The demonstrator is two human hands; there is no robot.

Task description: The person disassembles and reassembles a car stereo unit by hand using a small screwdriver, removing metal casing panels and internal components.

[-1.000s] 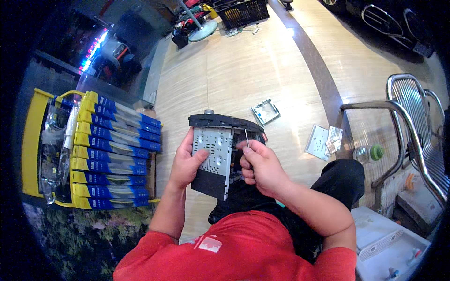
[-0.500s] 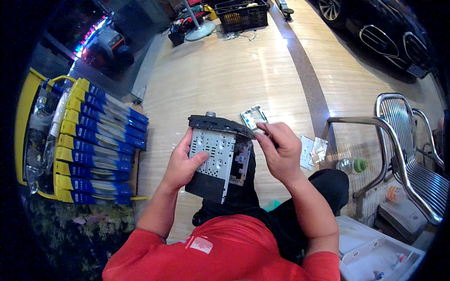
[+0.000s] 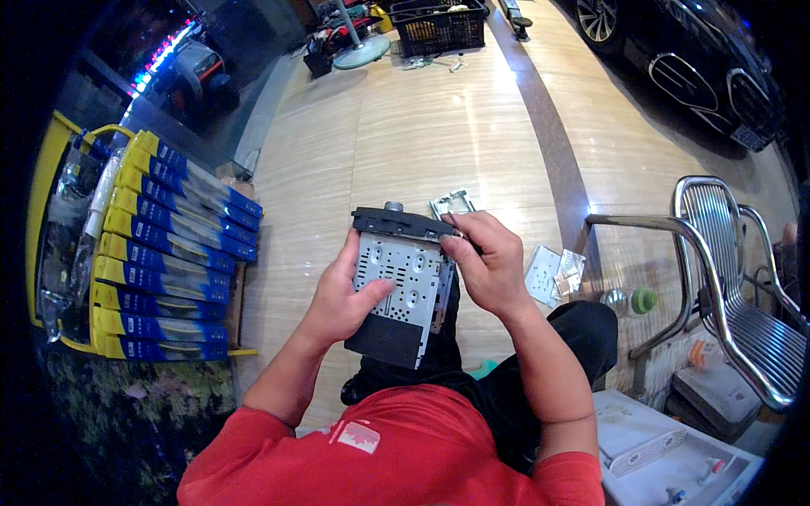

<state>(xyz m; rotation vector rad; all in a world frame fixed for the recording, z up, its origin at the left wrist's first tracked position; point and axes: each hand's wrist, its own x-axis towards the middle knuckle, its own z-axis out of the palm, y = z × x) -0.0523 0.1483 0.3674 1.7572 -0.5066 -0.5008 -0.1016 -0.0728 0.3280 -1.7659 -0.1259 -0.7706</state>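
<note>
My left hand [image 3: 348, 291] is closed around the left side of a car stereo [image 3: 396, 278], its thumb lying on the perforated silver metal casing. The stereo's black front panel [image 3: 401, 223], with a round knob on its far edge, points away from me. A dark patch covers the near end of the casing. At the panel's right end my right hand [image 3: 488, 260] is closed, thumb and fingers pinching the corner. Something thin and dark shows by those fingers, too small to make out. Just beyond that hand, a silver metal frame [image 3: 453, 202] lies on the floor.
Flat metal plates [image 3: 544, 274] and a green-capped bottle [image 3: 644, 300] are on the floor to the right, near a chrome chair [image 3: 717, 219]. A yellow rack of blue packages [image 3: 169, 253] stands at left. Farther off are a black crate [image 3: 439, 32] and a dark car [image 3: 675, 67].
My right hand has moved down and left onto the panel's corner. The stereo has shifted slightly right and turned, so less of its open right side shows.
</note>
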